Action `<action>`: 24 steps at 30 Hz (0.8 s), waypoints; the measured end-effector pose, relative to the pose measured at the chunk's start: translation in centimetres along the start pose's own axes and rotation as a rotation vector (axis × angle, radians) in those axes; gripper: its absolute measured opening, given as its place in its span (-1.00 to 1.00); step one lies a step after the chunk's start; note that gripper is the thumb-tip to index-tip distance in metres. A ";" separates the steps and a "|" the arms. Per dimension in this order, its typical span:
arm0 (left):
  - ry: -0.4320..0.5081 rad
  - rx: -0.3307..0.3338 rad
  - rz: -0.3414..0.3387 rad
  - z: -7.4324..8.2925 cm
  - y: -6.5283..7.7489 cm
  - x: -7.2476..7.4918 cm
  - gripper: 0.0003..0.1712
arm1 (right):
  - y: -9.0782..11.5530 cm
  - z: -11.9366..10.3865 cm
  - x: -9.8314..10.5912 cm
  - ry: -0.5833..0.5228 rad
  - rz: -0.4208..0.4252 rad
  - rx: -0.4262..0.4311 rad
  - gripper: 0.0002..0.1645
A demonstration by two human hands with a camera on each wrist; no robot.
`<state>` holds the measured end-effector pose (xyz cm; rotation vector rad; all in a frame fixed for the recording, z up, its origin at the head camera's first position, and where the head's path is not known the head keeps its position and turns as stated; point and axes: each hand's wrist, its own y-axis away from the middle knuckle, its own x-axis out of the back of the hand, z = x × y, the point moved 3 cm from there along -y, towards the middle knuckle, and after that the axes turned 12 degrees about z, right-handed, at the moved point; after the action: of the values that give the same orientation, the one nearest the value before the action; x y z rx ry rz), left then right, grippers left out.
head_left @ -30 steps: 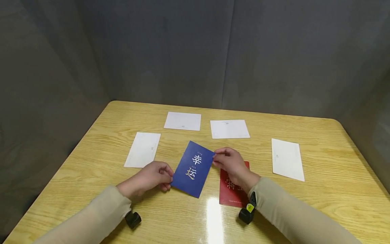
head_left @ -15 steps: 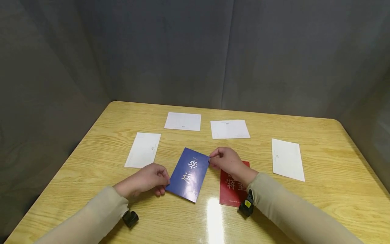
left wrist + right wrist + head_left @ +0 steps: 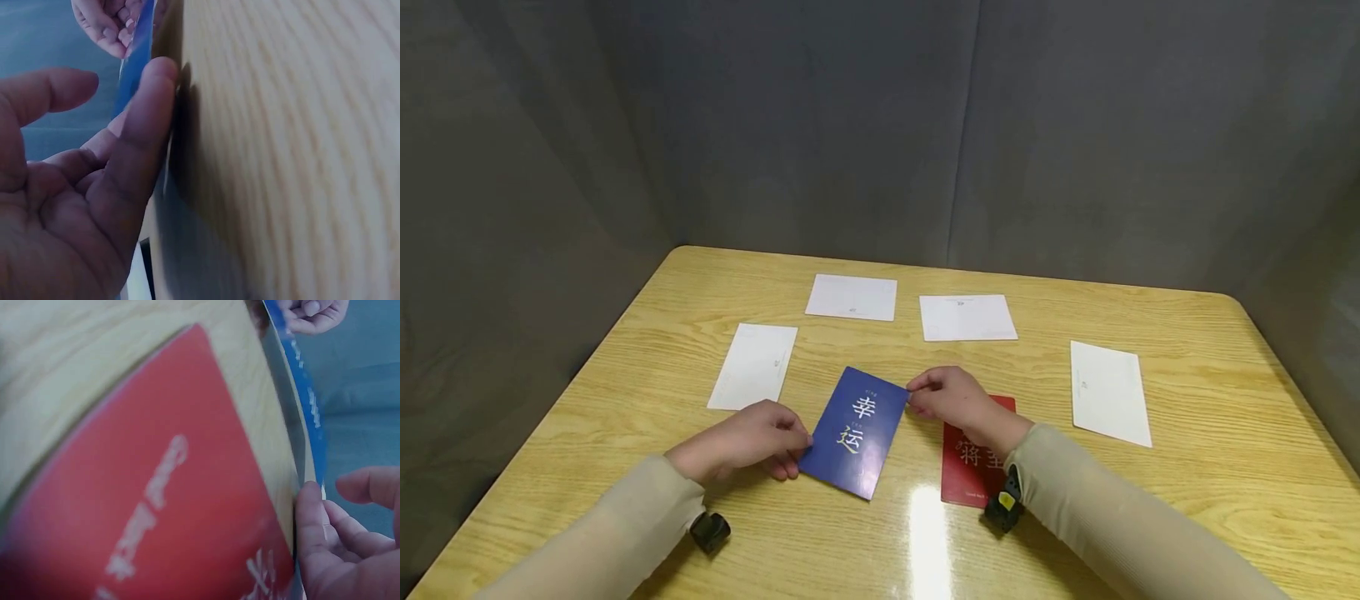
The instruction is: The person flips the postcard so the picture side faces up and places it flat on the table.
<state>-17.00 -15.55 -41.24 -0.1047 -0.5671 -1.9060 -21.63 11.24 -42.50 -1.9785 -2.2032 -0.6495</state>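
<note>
A blue card [image 3: 856, 432] with white and gold Chinese characters lies between my hands, tilted in the head view. My left hand [image 3: 755, 439] holds its left corner; my right hand [image 3: 950, 397] holds its upper right corner. In the right wrist view a gap shows between the blue card [image 3: 304, 394] and the table. Each hand's raised finger stands apart from the digit on the card edge; the exact contact is partly hidden. A red card [image 3: 972, 467] with pale lettering lies partly under my right hand and wrist.
White cards lie face down around the work: one at left [image 3: 752, 367], two at the back, a white card [image 3: 852, 297] and another white card [image 3: 967, 317], and a white card [image 3: 1110, 392] at right. Grey cloth [image 3: 820, 125] walls the wooden table [image 3: 1195, 500].
The blue card has come down towards the table, left and nearer to me, with both hands moving along. The red card and white cards stay put.
</note>
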 end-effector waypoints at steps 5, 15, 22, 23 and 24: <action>-0.078 -0.020 0.003 0.3 0.1 0.3 -0.78 | 0.4 -0.4 -0.1 -0.031 -0.054 0.001 -0.67; -0.136 -0.038 0.045 0.2 0.2 0.6 -0.76 | 1.2 -0.9 -0.5 -0.039 -0.094 0.000 -0.59; -0.149 -0.028 0.057 0.3 0.3 0.7 -0.77 | 1.3 -1.0 -0.5 -0.028 -0.107 0.002 -0.55; -0.151 -0.026 0.059 0.3 0.4 0.7 -0.77 | 1.3 -0.9 -0.5 -0.029 -0.109 0.003 -0.54; -0.156 -0.026 0.060 0.4 0.4 0.8 -0.77 | 1.2 -0.9 -0.5 -0.033 -0.112 0.005 -0.53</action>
<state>-17.03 -16.15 -40.54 -0.2858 -0.6369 -1.8577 -20.53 10.48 -41.58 -1.8880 -2.3461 -0.6284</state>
